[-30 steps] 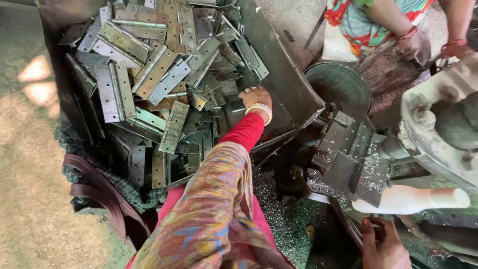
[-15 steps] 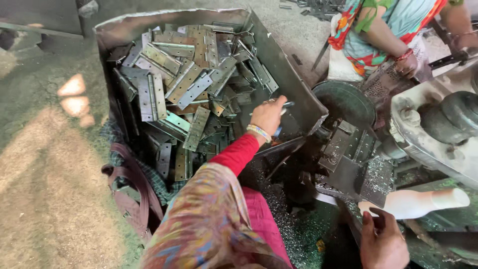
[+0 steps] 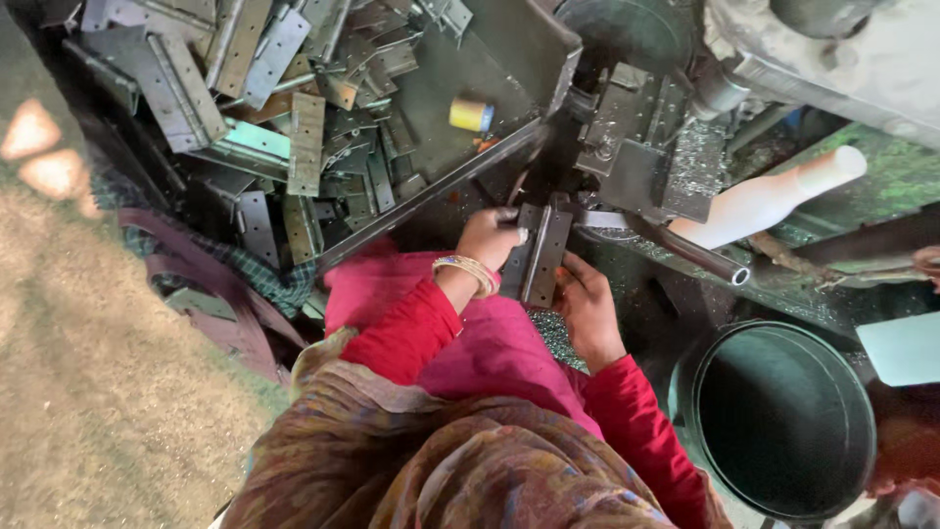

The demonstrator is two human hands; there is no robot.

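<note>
Beside cluttered metal tray [image 3: 460,88], hinge [image 3: 537,257] between left hand [image 3: 487,238] and right hand [image 3: 587,306] grip.

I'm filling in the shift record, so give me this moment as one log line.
left hand: grips metal hinge | right hand: grips same hinge | hinge: flat, at machine fixture | tray of hinges: beside left arm

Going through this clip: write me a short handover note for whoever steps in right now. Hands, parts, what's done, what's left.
Left hand: grips the left edge of a metal hinge, held open in front of the press fixture.
Right hand: supports the same hinge from the right and below.
Stock: loose hinges heaped in the metal tray at left; a yellow spool lies there too.
Done: one hinge picked and brought over.
Left: seat it in the fixture; the white handle is untouched. Dark bucket stands at right.
</note>
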